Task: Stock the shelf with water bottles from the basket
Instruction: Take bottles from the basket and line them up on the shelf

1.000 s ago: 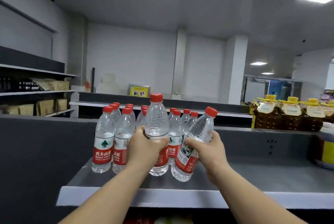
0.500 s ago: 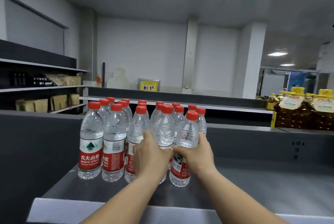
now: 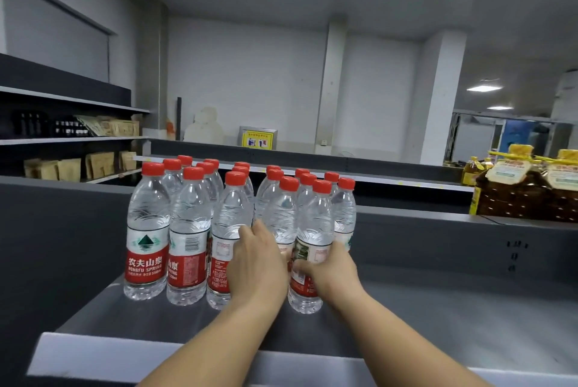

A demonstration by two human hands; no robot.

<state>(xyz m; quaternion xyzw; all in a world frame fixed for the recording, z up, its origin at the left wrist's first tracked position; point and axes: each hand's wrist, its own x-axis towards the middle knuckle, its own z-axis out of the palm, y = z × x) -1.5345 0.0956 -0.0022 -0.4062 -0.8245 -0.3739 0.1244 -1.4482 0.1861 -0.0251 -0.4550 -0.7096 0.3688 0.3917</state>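
Several clear water bottles (image 3: 147, 230) with red caps and red labels stand in rows on the left part of the grey shelf (image 3: 438, 318). My left hand (image 3: 256, 267) wraps around one front-row bottle (image 3: 283, 217), which stands upright on the shelf. My right hand (image 3: 331, 271) grips the label of the neighbouring bottle (image 3: 314, 224) at the right end of the front row, also upright on the shelf. The two bottles stand side by side, touching the group. The basket is out of view.
The shelf's right half is bare grey surface, with a dark back panel (image 3: 438, 239) behind it. Large jugs of cooking oil (image 3: 525, 192) stand on the shelf beyond, at the right. Wall shelves with brown paper bags (image 3: 68, 167) are on the left.
Both hands carried a bottle each forward and down; the right bottle went from tilted to upright. Both bottles now stand in the front row and my hands sit lower on them.
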